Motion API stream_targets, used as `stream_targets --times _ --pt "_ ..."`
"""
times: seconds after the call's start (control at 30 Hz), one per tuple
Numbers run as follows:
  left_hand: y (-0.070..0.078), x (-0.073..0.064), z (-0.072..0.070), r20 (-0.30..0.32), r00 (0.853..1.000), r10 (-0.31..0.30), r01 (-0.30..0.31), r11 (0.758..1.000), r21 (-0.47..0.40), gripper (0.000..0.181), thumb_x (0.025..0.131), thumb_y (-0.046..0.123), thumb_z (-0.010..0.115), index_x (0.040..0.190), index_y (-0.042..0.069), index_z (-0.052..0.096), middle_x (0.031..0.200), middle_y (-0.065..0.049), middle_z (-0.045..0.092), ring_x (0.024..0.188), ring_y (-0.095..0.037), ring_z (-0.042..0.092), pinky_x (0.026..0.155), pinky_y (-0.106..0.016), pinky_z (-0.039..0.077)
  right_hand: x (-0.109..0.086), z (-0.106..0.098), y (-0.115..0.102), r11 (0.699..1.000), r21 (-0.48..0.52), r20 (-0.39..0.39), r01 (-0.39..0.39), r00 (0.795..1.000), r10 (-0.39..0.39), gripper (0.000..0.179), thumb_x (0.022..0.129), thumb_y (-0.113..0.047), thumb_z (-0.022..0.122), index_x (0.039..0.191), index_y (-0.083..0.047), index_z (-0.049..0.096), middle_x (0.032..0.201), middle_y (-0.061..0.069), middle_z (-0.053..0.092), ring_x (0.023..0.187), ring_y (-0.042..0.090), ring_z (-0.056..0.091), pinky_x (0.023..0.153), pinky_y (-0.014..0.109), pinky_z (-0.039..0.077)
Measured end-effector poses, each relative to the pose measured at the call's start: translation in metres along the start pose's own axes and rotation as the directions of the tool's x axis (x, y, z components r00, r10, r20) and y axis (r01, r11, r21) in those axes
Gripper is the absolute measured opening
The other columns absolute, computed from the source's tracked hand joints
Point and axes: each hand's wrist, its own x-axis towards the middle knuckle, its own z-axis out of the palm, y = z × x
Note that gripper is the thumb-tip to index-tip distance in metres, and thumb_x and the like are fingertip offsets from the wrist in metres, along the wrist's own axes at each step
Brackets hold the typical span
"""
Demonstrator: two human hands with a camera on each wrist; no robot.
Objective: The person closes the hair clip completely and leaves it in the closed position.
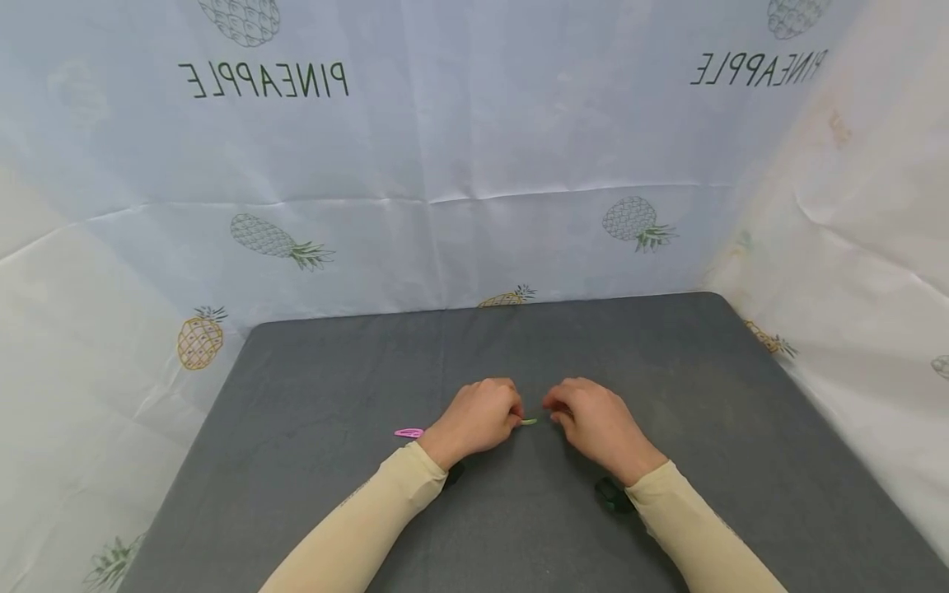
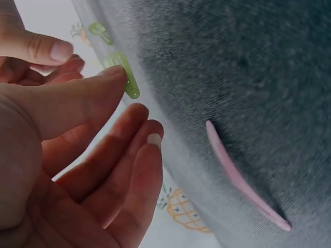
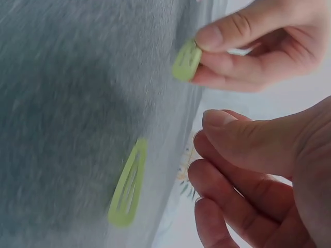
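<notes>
A green snap hair clip [image 2: 131,82] is pinched between thumb and fingers of my left hand [image 1: 478,418], which also show around the clip's end in the right wrist view. My right hand [image 1: 593,420] hovers just to the right of it, fingers loosely bent with nothing between them. On the cloth near the right hand lies a second green snap hair clip [image 3: 128,186], its wide end toward the bottom of the right wrist view. A pink snap hair clip [image 1: 409,432] rests on the table to the left of my left wrist.
A dark grey cloth covers the table [image 1: 356,371]. White curtains [image 1: 445,148] printed with pineapples surround it at the back and sides. Dark devices sit at both wrists, the right one [image 1: 614,494] more visible beneath the sleeve.
</notes>
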Motion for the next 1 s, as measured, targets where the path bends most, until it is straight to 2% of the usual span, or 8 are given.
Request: stream_targets --times 0.33,0.57,0.77,0.9,1.0 --pt "0.001 0.005 0.007 0.018 1.0 -0.02 0.02 1.0 0.006 0.007 0.098 0.015 0.078 0.095 0.018 0.085 0.102 0.004 0.076 0.088 -0.012 0.072 0.071 -0.032 0.061 -0.013 -0.011 0.023 0.996 -0.012 0.03 -0.086 0.996 0.086 0.019 0.09 -0.005 0.086 0.105 -0.016 0.082 0.1 -0.004 0.075 0.092 0.018 0.072 0.078 0.041 0.061" --pt "0.008 0.012 0.01 0.015 0.999 -0.033 0.033 0.999 0.001 0.008 0.099 0.019 0.078 0.103 0.016 0.085 0.103 0.001 0.075 0.092 -0.015 0.073 0.074 -0.034 0.061 -0.02 -0.013 0.037 0.992 -0.008 0.054 -0.126 0.991 0.126 0.021 0.089 -0.008 0.088 0.107 -0.015 0.081 0.102 -0.002 0.076 0.094 0.022 0.072 0.079 0.045 0.061" --pt "0.023 0.024 0.014 0.028 1.0 0.012 -0.013 0.999 0.041 0.014 0.099 0.024 0.078 0.109 0.017 0.083 0.107 0.001 0.075 0.095 -0.015 0.074 0.077 -0.032 0.062 -0.019 -0.009 0.042 0.988 -0.007 0.084 -0.151 0.985 0.151 0.019 0.09 -0.011 0.087 0.109 -0.012 0.082 0.103 0.002 0.076 0.095 0.024 0.073 0.082 0.047 0.061" --pt "0.034 0.034 0.019 0.051 0.997 0.057 -0.061 0.995 0.08 0.013 0.099 0.026 0.079 0.107 0.018 0.083 0.102 0.002 0.073 0.088 -0.013 0.07 0.071 -0.029 0.059 -0.018 -0.006 0.043 0.99 -0.028 0.086 -0.138 0.986 0.14 0.015 0.09 -0.012 0.087 0.105 -0.013 0.083 0.098 0.002 0.074 0.088 0.022 0.07 0.078 0.045 0.06" --pt "0.038 0.041 0.024 0.057 0.996 0.071 -0.076 0.993 0.089 0.012 0.098 0.027 0.08 0.106 0.018 0.083 0.099 0.002 0.071 0.084 -0.012 0.067 0.068 -0.027 0.056 -0.016 -0.005 0.044 0.992 -0.042 0.078 -0.123 0.989 0.125 0.011 0.091 -0.011 0.087 0.1 -0.015 0.083 0.092 0.0 0.071 0.081 0.017 0.066 0.071 0.041 0.058"
